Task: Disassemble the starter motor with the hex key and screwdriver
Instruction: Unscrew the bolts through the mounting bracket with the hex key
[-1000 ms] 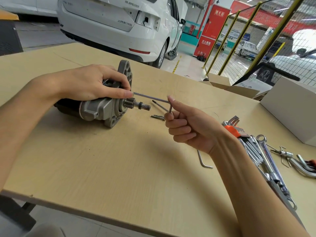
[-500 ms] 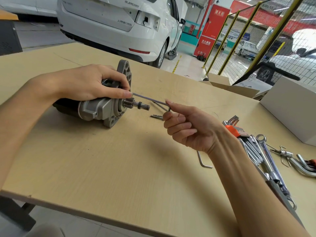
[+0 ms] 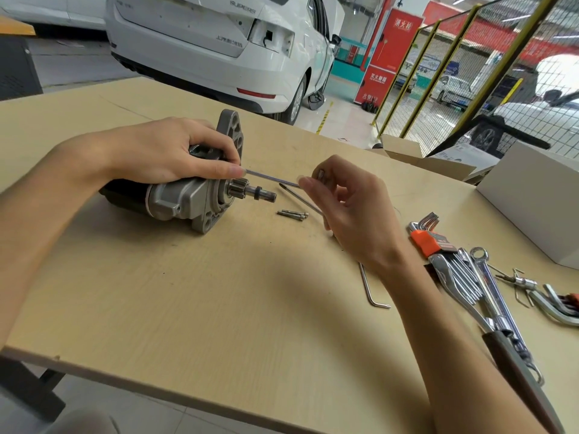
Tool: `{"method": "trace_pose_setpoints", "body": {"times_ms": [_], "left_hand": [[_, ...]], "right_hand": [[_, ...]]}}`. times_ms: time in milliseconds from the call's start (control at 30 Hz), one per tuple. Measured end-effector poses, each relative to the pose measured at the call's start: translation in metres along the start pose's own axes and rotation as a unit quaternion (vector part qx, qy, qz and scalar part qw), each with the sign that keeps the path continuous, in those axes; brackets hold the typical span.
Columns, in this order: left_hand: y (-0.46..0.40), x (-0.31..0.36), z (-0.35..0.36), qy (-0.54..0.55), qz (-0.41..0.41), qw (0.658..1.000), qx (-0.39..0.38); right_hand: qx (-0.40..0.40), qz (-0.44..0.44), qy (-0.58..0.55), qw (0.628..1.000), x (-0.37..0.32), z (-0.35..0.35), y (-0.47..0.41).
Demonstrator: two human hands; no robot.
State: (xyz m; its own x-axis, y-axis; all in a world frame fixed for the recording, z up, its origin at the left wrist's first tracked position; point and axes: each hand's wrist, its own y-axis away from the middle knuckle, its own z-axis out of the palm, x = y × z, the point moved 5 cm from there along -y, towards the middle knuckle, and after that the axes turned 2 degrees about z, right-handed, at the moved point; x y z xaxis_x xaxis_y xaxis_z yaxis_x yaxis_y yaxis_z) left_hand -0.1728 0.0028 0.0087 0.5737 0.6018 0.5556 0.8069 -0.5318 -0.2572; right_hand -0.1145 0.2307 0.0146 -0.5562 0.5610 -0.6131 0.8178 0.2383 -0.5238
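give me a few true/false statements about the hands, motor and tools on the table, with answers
1. The left hand grips the starter motor. True.
2. The right hand is empty. False: it pinches the hex key at its bent end.
3. The motor stands upright on its flange. False: it lies on its side on the table, shaft pointing right.
4. Two loose bolts lie on the table right of the motor. True.
5. The orange-holdered key set lies left of the motor. False: it lies to the right, beyond the right hand.
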Motion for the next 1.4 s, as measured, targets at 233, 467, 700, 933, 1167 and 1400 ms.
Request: {"method": "trace_pose_setpoints", "body": {"times_ms": [233, 467, 700, 933, 1167, 1400], "left_hand": [[0.0, -0.001, 0.0, -0.009, 0.003, 1.0, 0.009], [0.0, -0.001, 0.0, -0.014, -0.001, 1.0, 0.009], [0.0, -0.001, -0.001, -0.01, 0.001, 1.0, 0.006], [0.0, 0.0, -0.001, -0.009, 0.001, 1.0, 0.005], [0.0, 0.0, 0.0, -0.004, -0.002, 1.0, 0.002], [0.0, 0.0, -0.001, 0.002, -0.01, 1.0, 0.004]], "right_hand": [[-0.067, 0.157, -0.207, 0.963, 0.016, 0.013, 0.002], [-0.197, 0.304, -0.366, 0.857, 0.022, 0.028, 0.007], [-0.222, 0.311, -0.433, 0.817, 0.016, 0.029, 0.007], [-0.221, 0.321, -0.469, 0.793, 0.018, 0.025, 0.008], [-0.2, 0.206, -0.301, 0.91, 0.015, 0.015, 0.006], [-0.111, 0.087, -0.141, 0.98, 0.009, 0.003, 0.001]]}}
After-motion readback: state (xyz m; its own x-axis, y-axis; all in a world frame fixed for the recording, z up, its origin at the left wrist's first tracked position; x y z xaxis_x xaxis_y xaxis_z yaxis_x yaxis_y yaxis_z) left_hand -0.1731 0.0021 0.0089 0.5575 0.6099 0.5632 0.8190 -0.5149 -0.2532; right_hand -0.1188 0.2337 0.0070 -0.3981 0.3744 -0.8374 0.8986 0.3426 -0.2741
